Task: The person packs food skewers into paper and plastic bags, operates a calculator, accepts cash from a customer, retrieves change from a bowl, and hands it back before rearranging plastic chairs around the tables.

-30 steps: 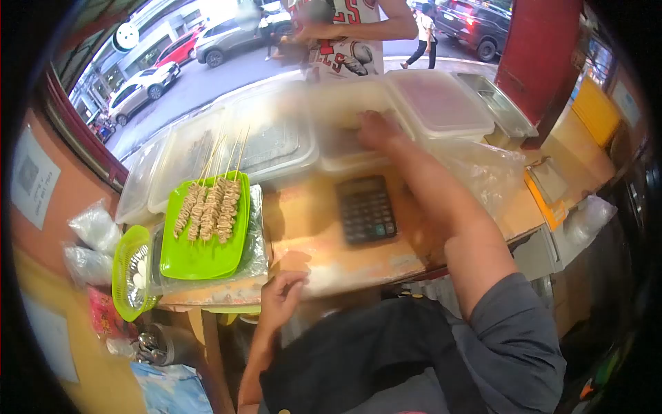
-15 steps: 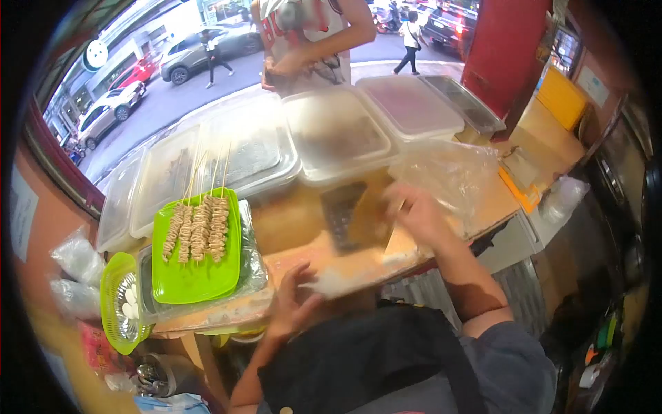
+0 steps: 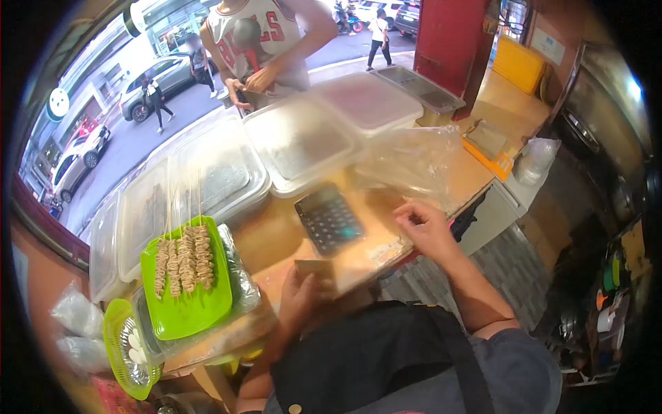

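My left hand (image 3: 298,298) is closed on a small flat brownish piece (image 3: 316,273), slightly blurred, at the counter's front edge. My right hand (image 3: 422,222) hovers over the edge further right, fingers curled together, with nothing visible in them. Between and beyond the hands lies a dark calculator (image 3: 329,219). A clear plastic bag (image 3: 414,162) rests behind my right hand. Left of my left hand, several skewers of folded meat (image 3: 185,261) lie on a green plate (image 3: 189,321), their sticks pointing away from me.
Lidded plastic containers (image 3: 300,141) line the counter's far side. A green basket (image 3: 115,355) with white eggs stands at the left. Across the counter stands a person in a white and red jersey (image 3: 238,41). An orange-edged tray (image 3: 488,157) is at the right.
My right hand has come back from the containers to the near edge. My left hand now holds the flat piece. The view has turned right, and the person opposite has brought both hands together.
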Demonstrator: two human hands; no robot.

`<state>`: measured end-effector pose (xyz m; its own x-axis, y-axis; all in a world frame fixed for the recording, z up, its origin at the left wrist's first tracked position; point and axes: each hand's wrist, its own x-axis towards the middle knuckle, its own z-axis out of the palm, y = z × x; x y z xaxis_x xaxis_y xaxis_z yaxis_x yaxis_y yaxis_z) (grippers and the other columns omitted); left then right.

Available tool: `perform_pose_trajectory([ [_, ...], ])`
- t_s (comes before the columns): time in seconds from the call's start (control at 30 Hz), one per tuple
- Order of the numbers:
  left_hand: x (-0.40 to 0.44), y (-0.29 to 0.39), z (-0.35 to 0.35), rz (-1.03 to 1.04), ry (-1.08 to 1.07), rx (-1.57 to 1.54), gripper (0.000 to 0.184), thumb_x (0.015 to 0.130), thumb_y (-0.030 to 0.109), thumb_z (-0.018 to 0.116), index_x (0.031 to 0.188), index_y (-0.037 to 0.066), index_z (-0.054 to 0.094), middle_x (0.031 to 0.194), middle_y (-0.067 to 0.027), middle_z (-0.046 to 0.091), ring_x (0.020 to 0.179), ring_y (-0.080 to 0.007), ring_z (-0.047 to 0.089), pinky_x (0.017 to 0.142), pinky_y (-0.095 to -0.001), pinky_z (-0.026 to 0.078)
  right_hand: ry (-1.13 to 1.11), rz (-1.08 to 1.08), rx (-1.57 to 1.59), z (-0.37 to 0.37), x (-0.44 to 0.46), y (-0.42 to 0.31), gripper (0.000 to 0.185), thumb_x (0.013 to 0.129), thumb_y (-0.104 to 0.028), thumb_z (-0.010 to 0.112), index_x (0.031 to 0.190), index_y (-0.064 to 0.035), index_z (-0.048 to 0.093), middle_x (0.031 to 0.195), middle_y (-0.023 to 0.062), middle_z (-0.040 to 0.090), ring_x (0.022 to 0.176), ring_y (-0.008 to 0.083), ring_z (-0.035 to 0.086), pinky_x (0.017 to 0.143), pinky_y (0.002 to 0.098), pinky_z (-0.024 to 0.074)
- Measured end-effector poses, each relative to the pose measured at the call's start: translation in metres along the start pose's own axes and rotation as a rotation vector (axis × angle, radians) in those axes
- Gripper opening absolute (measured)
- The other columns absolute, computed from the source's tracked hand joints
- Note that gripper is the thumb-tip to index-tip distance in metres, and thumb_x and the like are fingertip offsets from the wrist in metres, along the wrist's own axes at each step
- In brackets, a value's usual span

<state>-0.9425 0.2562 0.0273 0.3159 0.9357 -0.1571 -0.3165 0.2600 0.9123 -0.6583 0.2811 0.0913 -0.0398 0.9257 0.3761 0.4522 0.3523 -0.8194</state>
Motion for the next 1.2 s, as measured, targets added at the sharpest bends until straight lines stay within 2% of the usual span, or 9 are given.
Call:
perform_pose_trajectory([
  [0.1,0.020,-0.004,-0.002,0.204,0.066,0.081,0.039,0.092,0.007,0.047,0.130,0.003,0.040,0.112,-0.0091,0.055,0.099,-0.0162,0.054,0.086,-0.0286,0.045,-0.076,0.225,-0.048,-0.003,0.007,0.014,0.019,0.085,-0.016,0.061,0.097,-0.0011,0.061,0.085,0.0024,0.060,0.078,0.0075,0.055,0.068,0.0238,0.0456],
  [0.17,0.029,-0.002,-0.005,0.193,0.083,0.123,0.042,0.093,0.007,0.047,0.134,0.004,0.037,0.116,-0.0085,0.054,0.103,-0.0147,0.052,0.088,-0.0274,0.043,-0.138,0.273,-0.055,0.016,0.012,0.047,0.032,0.083,-0.026,0.063,0.103,-0.0003,0.062,0.094,0.0123,0.065,0.083,0.0170,0.061,0.074,0.0293,0.0489],
  [0.33,0.034,-0.011,-0.014,0.128,0.003,-0.080,0.043,0.092,0.008,0.049,0.134,0.004,0.038,0.116,-0.0069,0.054,0.100,-0.0140,0.053,0.087,-0.0277,0.043,-0.096,0.255,0.076,0.058,0.020,0.051,0.038,0.084,-0.029,0.063,0.108,0.0005,0.059,0.095,0.0138,0.065,0.085,0.0192,0.063,0.075,0.0302,0.0491],
  [0.7,0.026,-0.010,-0.014,0.138,0.005,-0.014,0.037,0.092,0.010,0.050,0.128,0.006,0.045,0.111,-0.0074,0.056,0.088,-0.0159,0.056,0.078,-0.0287,0.047,-0.236,0.168,0.008,0.049,0.031,0.036,0.040,0.083,-0.026,0.065,0.111,0.0011,0.058,0.094,0.0122,0.065,0.080,0.0168,0.063,0.072,0.0293,0.0502],
  [0.87,0.022,-0.004,-0.008,0.093,-0.008,-0.068,0.034,0.092,0.010,0.050,0.125,0.005,0.046,0.107,-0.0074,0.057,0.086,-0.0159,0.057,0.077,-0.0286,0.048,0.010,0.175,0.210,0.036,0.083,0.024,0.029,0.085,-0.019,0.060,0.107,0.0002,0.059,0.094,0.0053,0.064,0.078,0.0117,0.059,0.070,0.0271,0.0479],
  [0.93,0.034,-0.027,-0.025,0.355,0.024,0.189,0.033,0.091,0.009,0.050,0.123,0.005,0.046,0.105,-0.0077,0.058,0.086,-0.0162,0.057,0.077,-0.0298,0.048,0.072,0.123,0.198,0.033,0.104,0.006,0.026,0.084,-0.016,0.060,0.104,0.0007,0.060,0.091,0.0055,0.064,0.076,0.0120,0.059,0.069,0.0279,0.0481],
  [1.0,0.034,-0.025,-0.023,0.357,0.080,0.147,0.032,0.091,0.009,0.051,0.123,0.004,0.046,0.104,-0.0079,0.058,0.087,-0.0163,0.058,0.077,-0.0311,0.049,0.093,-0.102,-0.094,0.031,0.121,-0.023,0.021,0.079,-0.013,0.059,0.097,-0.0051,0.065,0.086,0.0143,0.066,0.073,0.0238,0.063,0.070,0.0333,0.0497],
  [1.13,0.030,-0.016,-0.018,0.277,0.108,0.018,0.035,0.091,0.012,0.052,0.123,0.001,0.043,0.104,-0.0126,0.058,0.088,-0.0196,0.060,0.076,-0.0307,0.050,-0.040,-0.207,-0.305,0.055,0.173,-0.006,0.021,0.076,-0.008,0.056,0.093,-0.0053,0.067,0.088,0.0180,0.065,0.078,0.0304,0.063,0.072,0.0369,0.0493],
  [1.2,0.027,-0.010,-0.013,0.279,0.095,0.004,0.036,0.091,0.013,0.052,0.124,0.001,0.043,0.104,-0.0125,0.059,0.087,-0.0192,0.060,0.075,-0.0307,0.050,-0.155,-0.322,-0.618,0.069,0.196,0.001,0.023,0.075,-0.006,0.053,0.092,-0.0024,0.066,0.094,0.0211,0.064,0.084,0.0357,0.062,0.075,0.0398,0.0484],
])
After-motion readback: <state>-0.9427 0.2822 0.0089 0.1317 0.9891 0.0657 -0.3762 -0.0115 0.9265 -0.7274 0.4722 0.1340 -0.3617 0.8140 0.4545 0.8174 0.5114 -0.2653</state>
